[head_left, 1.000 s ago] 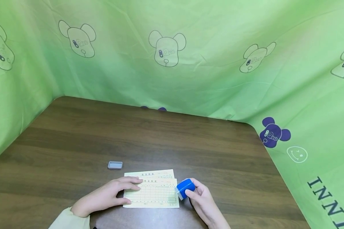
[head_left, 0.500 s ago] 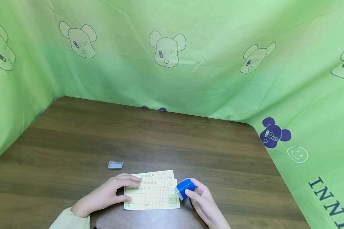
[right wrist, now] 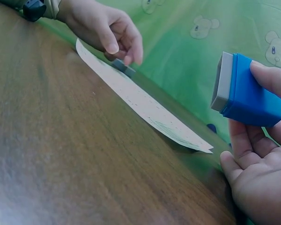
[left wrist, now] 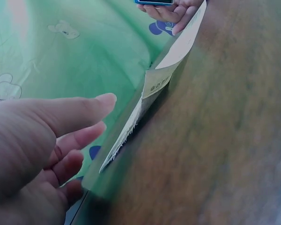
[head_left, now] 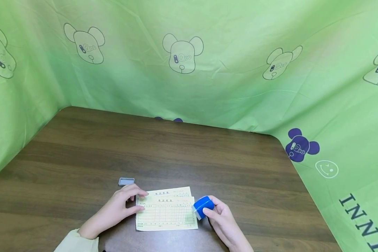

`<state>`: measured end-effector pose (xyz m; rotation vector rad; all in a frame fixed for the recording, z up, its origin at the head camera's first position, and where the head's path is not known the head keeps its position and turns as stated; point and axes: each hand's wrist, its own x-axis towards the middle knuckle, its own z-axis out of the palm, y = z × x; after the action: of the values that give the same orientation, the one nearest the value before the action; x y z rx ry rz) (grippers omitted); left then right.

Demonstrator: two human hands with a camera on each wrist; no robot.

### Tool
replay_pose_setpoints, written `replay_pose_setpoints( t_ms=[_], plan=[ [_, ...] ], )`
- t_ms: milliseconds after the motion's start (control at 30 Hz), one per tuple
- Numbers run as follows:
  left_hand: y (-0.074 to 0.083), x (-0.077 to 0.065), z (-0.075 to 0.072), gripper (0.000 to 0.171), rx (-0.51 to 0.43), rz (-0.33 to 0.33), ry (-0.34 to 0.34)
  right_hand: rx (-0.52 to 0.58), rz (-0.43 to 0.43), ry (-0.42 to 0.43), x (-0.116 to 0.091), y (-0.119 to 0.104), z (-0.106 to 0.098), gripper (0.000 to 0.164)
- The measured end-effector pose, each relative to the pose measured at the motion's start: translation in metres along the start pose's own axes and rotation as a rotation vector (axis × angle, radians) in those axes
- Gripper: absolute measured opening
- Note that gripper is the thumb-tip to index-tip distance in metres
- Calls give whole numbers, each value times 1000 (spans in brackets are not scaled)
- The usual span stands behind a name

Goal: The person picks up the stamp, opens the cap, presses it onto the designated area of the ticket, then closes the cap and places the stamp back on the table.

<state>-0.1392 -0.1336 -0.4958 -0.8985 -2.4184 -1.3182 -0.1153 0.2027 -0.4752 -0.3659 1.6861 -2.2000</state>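
Observation:
Two printed receipt slips lie overlapped on the table, the front slip covering most of the back slip. My left hand hovers at their left edge, thumb and fingers loosely spread. In the left wrist view its fingers hold nothing, and the slips' edge curls up off the wood. My right hand grips a blue stamp between thumb and fingers, just off the slips' right edge. The stamp's pale grey end points left, toward the paper, in the right wrist view.
A small grey rectangular cap lies on the brown wooden table, behind my left hand. Green cloth printed with cartoon bear heads hangs round the table's back and sides.
My left hand has lifted off the front slip and drawn back toward the cap. The front slip has shifted slightly toward me. The right hand holds the stamp in the same place.

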Motion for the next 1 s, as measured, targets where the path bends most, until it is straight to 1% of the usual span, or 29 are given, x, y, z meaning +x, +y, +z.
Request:
replay_pose_setpoints(
  t_ms=[100,233,333,467,600,800,1000],
  plan=[
    [1,0,0,33,39,-10,9,-9,7,5,0,0,0,26],
    [2,-1,0,33,93,-45,10,-16,15,12,-1,-1,0,26],
    [2,-2,0,32,139,-95,-1,-17,10,11,0,-1,1,26],
    [4,-2,0,31,184,-144,-15,-18,12,14,0,-1,1,26],
    [6,-1,1,27,197,-178,-7,-23,26,24,0,-2,2,25],
    [11,4,3,19,209,-233,30,-30,18,23,0,-3,2,25],
    [12,9,6,18,214,-325,48,-29,25,27,-1,-3,2,25]
  ],
)
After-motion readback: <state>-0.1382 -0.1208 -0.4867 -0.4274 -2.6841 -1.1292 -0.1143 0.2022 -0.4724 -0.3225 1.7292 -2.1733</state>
